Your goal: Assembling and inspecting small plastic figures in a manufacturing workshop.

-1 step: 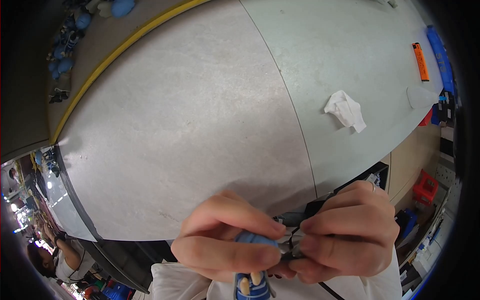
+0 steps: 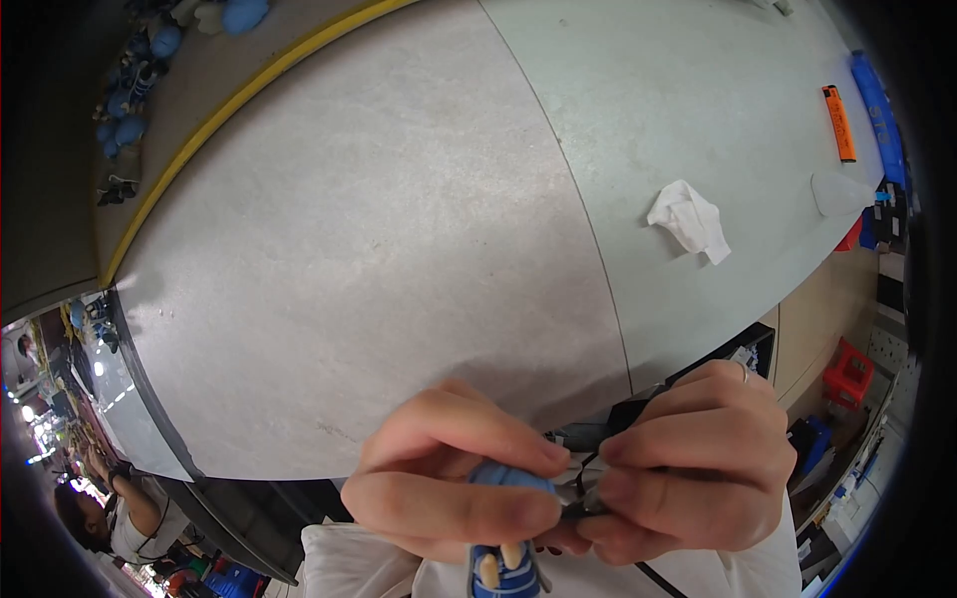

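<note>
Pale desk [image 2: 349, 249] beyond, figurine [image 2: 510, 580] barely shifted

We had the figurine low in view, before the desk; its striped lower body had just moved a touch, little else, so our work seemed steady. Our left hand [image 2: 429, 498] was clamped on it; our right hand [image 2: 698, 473] pinched a small dark piece [image 2: 588, 495] beside it. Farther off lay white tissue [image 2: 690, 221].

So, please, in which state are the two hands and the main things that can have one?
Left hand: closed, holding the blue figurine.
Right hand: bent fingers drawn together beside the figurine; whether they grip something is unclear.
Blue figurine: held, partly covered.
White tissue: crumpled, lying on the table.
Orange object: lying on the table.
Red stool: standing, partly in view.
</note>
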The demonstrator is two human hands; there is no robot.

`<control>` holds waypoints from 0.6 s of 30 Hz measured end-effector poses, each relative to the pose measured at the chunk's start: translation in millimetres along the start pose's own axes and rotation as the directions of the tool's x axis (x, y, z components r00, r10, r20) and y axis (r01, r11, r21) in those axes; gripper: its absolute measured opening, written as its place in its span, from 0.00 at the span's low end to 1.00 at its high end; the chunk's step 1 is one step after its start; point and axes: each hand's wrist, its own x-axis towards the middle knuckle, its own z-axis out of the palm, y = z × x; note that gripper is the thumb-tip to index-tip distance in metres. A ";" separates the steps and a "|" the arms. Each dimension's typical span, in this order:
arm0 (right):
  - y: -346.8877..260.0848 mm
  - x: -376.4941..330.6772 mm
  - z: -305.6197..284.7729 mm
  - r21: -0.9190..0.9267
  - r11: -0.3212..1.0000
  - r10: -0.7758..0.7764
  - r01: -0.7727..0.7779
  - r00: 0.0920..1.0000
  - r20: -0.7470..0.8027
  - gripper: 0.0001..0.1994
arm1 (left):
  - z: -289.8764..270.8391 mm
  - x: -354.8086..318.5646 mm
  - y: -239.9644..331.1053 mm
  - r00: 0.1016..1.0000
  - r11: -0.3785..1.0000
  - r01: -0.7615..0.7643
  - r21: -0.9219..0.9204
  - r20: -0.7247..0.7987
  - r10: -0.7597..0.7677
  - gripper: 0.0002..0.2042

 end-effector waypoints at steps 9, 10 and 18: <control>-1.3 0.3 -3.0 -0.009 1.000 0.025 -0.025 1.000 0.016 0.14 | 2.6 1.1 0.7 1.000 0.999 -0.010 0.042 -0.028 0.011 0.14; -1.7 0.0 -2.4 -0.018 1.000 0.025 -0.025 1.000 0.008 0.14 | 2.0 0.6 1.4 1.000 0.999 -0.004 0.044 -0.028 0.005 0.14; 0.8 2.6 -10.8 0.074 0.996 0.048 -0.053 0.996 0.071 0.14 | 5.1 0.0 4.1 0.999 0.997 0.039 0.072 -0.037 -0.037 0.14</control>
